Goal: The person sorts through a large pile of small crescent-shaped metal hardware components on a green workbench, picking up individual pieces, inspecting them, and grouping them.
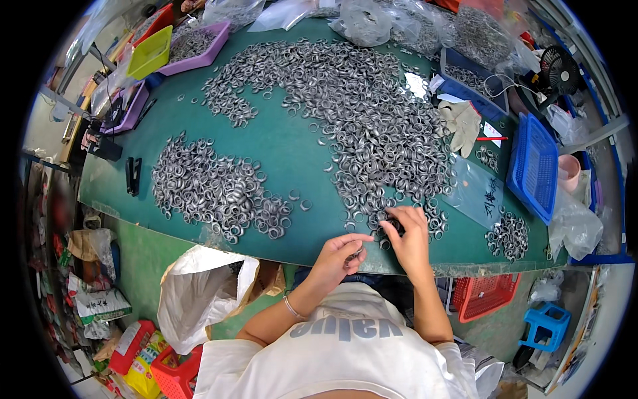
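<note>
Small grey metal rings (392, 126) lie in a large curved heap on the green tabletop (279, 143). A second ring heap (206, 189) sits to the left. At the table's near edge, my left hand (340, 258) is closed, with a ring (359, 253) showing between its curled fingers. Beside it, my right hand (410, 241) reaches to the near tip of the large heap. Its thumb and fingers are bent around a ring there, among other loose rings. The fingers partly hide what they grip.
A smaller ring pile (508, 236) and a flat clear bag (475, 193) lie at right, near a blue basket (533, 166) and gloves (460, 125). Trays (196, 50) and a black fan (559, 70) stand farther back. A white sack (199, 292) is below the front edge.
</note>
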Available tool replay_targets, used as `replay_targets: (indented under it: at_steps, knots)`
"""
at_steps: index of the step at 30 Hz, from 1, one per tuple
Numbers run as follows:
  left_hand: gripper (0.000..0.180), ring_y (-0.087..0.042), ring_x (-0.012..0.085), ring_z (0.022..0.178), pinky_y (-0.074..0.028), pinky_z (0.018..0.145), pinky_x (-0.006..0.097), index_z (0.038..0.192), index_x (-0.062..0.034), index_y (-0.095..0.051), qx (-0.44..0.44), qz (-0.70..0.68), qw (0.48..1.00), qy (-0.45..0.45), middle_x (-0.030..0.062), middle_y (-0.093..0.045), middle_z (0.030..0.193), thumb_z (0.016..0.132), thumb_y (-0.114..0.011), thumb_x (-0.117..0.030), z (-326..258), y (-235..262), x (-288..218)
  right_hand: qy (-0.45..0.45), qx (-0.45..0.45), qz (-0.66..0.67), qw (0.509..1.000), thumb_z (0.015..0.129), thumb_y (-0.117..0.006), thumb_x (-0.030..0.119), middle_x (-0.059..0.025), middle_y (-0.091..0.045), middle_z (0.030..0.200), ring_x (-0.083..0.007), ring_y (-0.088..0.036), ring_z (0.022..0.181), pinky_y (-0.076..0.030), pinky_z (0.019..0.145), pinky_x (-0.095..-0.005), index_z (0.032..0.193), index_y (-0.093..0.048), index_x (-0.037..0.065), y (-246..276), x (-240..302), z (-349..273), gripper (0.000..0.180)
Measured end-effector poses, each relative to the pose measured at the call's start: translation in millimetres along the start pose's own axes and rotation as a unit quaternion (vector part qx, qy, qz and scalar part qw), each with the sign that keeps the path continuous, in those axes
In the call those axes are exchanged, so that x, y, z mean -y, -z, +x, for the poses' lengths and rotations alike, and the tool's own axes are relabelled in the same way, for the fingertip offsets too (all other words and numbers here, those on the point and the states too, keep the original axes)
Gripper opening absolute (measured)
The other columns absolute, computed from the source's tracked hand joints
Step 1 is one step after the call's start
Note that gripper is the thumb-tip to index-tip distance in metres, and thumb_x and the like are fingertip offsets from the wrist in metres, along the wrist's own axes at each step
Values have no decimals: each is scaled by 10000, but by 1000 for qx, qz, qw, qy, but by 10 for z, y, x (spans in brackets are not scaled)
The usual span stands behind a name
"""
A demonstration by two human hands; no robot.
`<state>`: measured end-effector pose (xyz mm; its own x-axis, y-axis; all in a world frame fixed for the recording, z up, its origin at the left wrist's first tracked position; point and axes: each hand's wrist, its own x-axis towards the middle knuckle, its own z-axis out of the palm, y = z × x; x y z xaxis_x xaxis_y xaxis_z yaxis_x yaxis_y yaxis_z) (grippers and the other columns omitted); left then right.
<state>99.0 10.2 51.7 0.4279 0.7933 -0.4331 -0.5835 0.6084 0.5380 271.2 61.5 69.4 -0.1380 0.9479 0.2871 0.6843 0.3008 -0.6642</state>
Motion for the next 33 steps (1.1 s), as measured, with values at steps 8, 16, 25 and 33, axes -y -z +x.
replay_targets:
  at_steps: [8,16,25,33]
  knots:
    - [256,-480,56,770,-400,596,197,1133,3,-550,-45,-13,997,-60,18,-557,920,925,-488,-132,56,-67,114,-87,-17,201,976,719,-656,32,-76,-592,727,-232,-520,712,-377,668,-333,763,-624,21,-19,85,-147,55]
    - [276,-411,44,605,-335,489,179,1105,8,-553,15,12,999,-50,6,-522,808,940,-482,-201,88,54,150,68,5,80,995,696,-636,-40,-101,-580,794,-276,-531,780,-418,743,-344,828,-640,-4,145,39,-113,137]
    - [242,-366,63,534,-265,419,171,1104,4,-535,-31,15,998,-50,8,-474,729,919,-513,-150,36,-123,89,3,-18,25,1000,695,-666,10,-90,-574,852,-264,-516,841,-390,747,-346,755,-606,17,47,-211,-29,85]
    - [267,-353,54,527,-272,424,178,1142,-10,-490,-45,114,986,-111,-1,-452,722,917,-521,-151,103,-249,147,-67,76,282,954,807,-589,1,-71,-588,789,-144,-535,740,-416,685,-249,839,-620,-45,-11,121,-359,64]
